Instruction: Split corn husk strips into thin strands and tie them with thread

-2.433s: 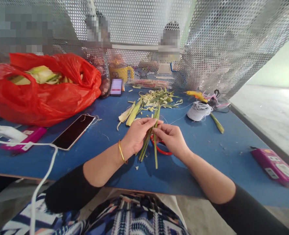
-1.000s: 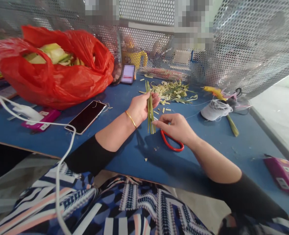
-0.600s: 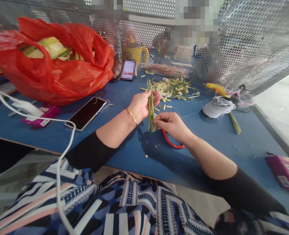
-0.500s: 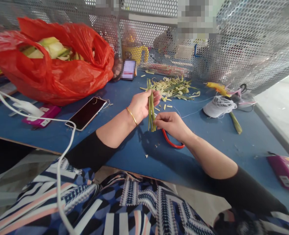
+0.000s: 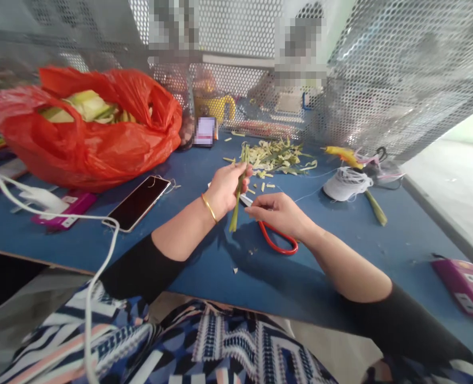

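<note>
My left hand (image 5: 225, 186), with a gold bangle on the wrist, is closed round a thin bundle of green leaf strips (image 5: 237, 197) that points down and slightly left toward the blue table (image 5: 204, 256). My right hand (image 5: 280, 212) hovers just right of the bundle with fingers curled and the fingertips pinched together; what they hold, if anything, is too small to make out. Red-handled scissors (image 5: 277, 244) lie on the table under and beside my right hand, blades pointing toward my left hand.
A red plastic bag (image 5: 88, 133) of pale green leaves sits at the back left. A phone (image 5: 138, 202), a white cable (image 5: 60, 216) and a pink case (image 5: 66, 208) lie to the left. Leaf trimmings (image 5: 274, 156) and a spool of white thread (image 5: 343, 184) lie behind, a perforated metal screen (image 5: 380, 69) beyond.
The bundle has tilted from upright to leaning down-left in my left hand. My right hand has let go of its lower end and moved slightly right, over the scissors.
</note>
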Motion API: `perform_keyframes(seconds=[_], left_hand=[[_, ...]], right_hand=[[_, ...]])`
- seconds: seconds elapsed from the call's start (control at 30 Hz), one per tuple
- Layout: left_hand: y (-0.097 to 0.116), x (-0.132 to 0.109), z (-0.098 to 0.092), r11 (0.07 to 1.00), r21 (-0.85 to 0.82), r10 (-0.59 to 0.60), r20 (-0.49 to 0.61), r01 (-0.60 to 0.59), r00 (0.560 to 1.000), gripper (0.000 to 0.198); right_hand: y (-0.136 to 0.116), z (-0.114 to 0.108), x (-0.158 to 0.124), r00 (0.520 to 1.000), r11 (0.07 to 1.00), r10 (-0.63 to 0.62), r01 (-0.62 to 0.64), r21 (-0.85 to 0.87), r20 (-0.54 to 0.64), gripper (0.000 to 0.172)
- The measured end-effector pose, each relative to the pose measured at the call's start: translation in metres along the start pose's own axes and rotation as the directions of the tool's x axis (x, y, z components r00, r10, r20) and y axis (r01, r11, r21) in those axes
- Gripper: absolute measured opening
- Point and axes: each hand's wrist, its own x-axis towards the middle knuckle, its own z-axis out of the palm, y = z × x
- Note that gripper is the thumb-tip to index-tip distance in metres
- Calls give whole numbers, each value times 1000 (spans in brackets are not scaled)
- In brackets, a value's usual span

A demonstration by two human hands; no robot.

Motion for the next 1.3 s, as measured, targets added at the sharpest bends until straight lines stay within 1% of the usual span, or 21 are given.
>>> perform_keyframes(seconds=[0.07, 0.13, 0.17, 0.2, 0.3, 0.37, 0.43, 0.6, 0.7, 0.77, 0.8, 0.87, 0.9, 0.93, 0.97, 1.0, 1.03, 1.07, 1.13, 1.2, 1.3], left_hand=[[0, -5, 1, 991, 101, 75, 99, -85, 992, 31], [-3, -10, 1, 967, 196, 126, 186, -162, 974, 30], [-5, -11, 1, 953, 235, 137, 229, -192, 964, 29], [-8, -13, 1, 938, 274, 137, 271, -213, 953, 29], [-15, -16, 0, 896, 369, 101, 374, -248, 922, 26], [-18, -16, -1, 875, 410, 71, 416, -256, 907, 25], [-19, -16, -1, 860, 434, 59, 436, -267, 898, 26], [-21, -9, -4, 826, 471, 84, 442, -311, 893, 38], [-21, -7, -6, 766, 529, 87, 476, -365, 875, 40], [-20, -7, -7, 731, 555, 90, 498, -397, 863, 38], [-19, -7, -6, 732, 554, 97, 492, -397, 865, 37], [-17, -8, -5, 776, 533, 91, 435, -338, 896, 34], [-16, -9, -4, 810, 516, 67, 394, -280, 917, 34], [-15, -10, -3, 843, 494, 29, 352, -212, 936, 35], [-14, -10, -3, 871, 470, -14, 314, -143, 949, 36], [-13, -10, -2, 894, 441, -52, 284, -82, 957, 36], [-12, -10, -2, 912, 409, -81, 260, -34, 962, 37], [-11, -10, -3, 927, 374, -100, 240, 3, 966, 37], [-9, -9, -3, 948, 312, -133, 212, 62, 968, 36], [-8, -8, -4, 957, 268, -172, 208, 113, 963, 36], [-8, -7, -4, 956, 239, -226, 221, 172, 949, 36]], right_hand=[[-5, -12, 1, 989, 998, -28, 37, 59, -144, 35], [-8, -22, 2, 957, 982, -28, 81, 173, -288, 35], [-8, -25, 3, 944, 967, -17, 99, 233, -330, 37], [-8, -27, 5, 938, 950, -1, 109, 292, -346, 38], [-3, -29, 8, 948, 890, 40, 110, 443, -317, 37], [0, -29, 10, 951, 864, 53, 110, 492, -306, 36], [3, -30, 10, 950, 858, 53, 114, 502, -307, 35], [7, -32, 10, 954, 858, 17, 141, 494, -301, 31], [9, -31, 11, 966, 860, 15, 119, 496, -258, 31], [10, -36, 13, 975, 868, 11, 99, 486, -220, 31], [13, -41, 14, 976, 879, 9, 95, 468, -216, 30], [20, -58, 14, 967, 923, 6, 93, 373, -256, 27], [26, -70, 14, 946, 954, 7, 91, 284, -325, 23], [34, -82, 12, 922, 985, -1, 68, 158, -388, 18], [42, -94, 11, 901, 1000, -2, 10, 16, -433, 12], [51, -104, 9, 886, 990, 13, -77, -120, -463, 7], [60, -112, 7, 883, 956, 33, -164, -243, -468, 6], [68, -117, 5, 888, 915, 39, -217, -340, -459, 7], [82, -119, 5, 922, 851, 59, -247, -463, -383, 10], [90, -112, 9, 958, 838, 68, -206, -505, -279, 12], [93, -99, 15, 980, 855, 47, -139, -500, -191, 6]])
